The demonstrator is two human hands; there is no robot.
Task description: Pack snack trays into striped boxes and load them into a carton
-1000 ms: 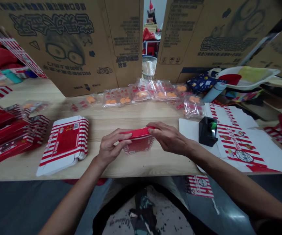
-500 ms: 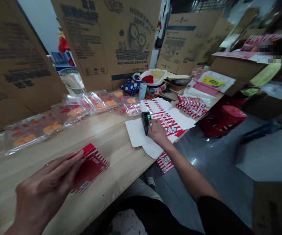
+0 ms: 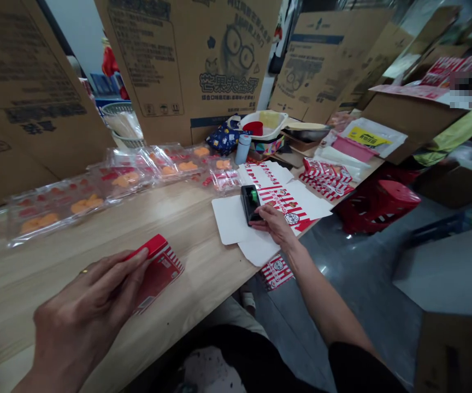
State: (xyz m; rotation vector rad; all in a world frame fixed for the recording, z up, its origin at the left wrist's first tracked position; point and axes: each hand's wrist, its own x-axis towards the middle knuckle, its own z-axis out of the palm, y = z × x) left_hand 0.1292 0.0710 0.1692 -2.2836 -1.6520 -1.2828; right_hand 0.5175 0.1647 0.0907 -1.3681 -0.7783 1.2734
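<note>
My left hand (image 3: 90, 305) pinches a small red carton (image 3: 160, 278) with red-and-white striped edges, held over the near part of the table. On the right, my right hand (image 3: 275, 222) has its fingers closed round the near end of a black oblong holder (image 3: 247, 206) with a green part inside. What exactly the holder is, I cannot tell. It rests on flat printed card sheets (image 3: 228, 218), white on one side and red-striped on the other, lying at the table's front edge.
Clear packs with orange pieces (image 3: 86, 203) line the back of the wooden table (image 3: 76, 245), before large cardboard boxes (image 3: 219, 71). A light-blue bottle (image 3: 242, 149) and white basin (image 3: 266, 123) stand behind the sheets. Striped packages (image 3: 326, 177) lie farther right; a red stool (image 3: 387, 204) stands on the floor.
My right hand has turned from above the black holder to grip its near end, palm more upward. My left hand keeps the red carton, nearly unmoved. The view has shifted slightly.
</note>
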